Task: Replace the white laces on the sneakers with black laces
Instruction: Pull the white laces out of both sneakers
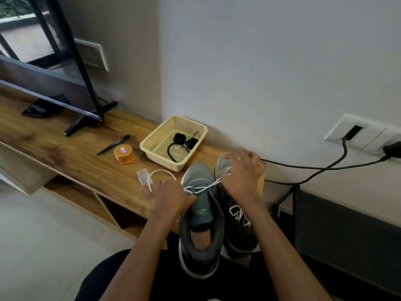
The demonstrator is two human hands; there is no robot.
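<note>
Nearest, left sneaker [200, 216] heel-first, long axis running away across tabletop [86, 161]. Left hand [168, 197] steadying its tongue, grip unclear; right hand [240, 172] pinching white lace [208, 185], stretched leftward to the eyelets. Black laces [182, 141] beyond in basket [152, 137], untouched.

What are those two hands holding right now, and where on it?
Both work on the left sneaker. The right hand pulls its white lace near the lace's end; the left hand steadies the shoe beside the tongue.
</note>
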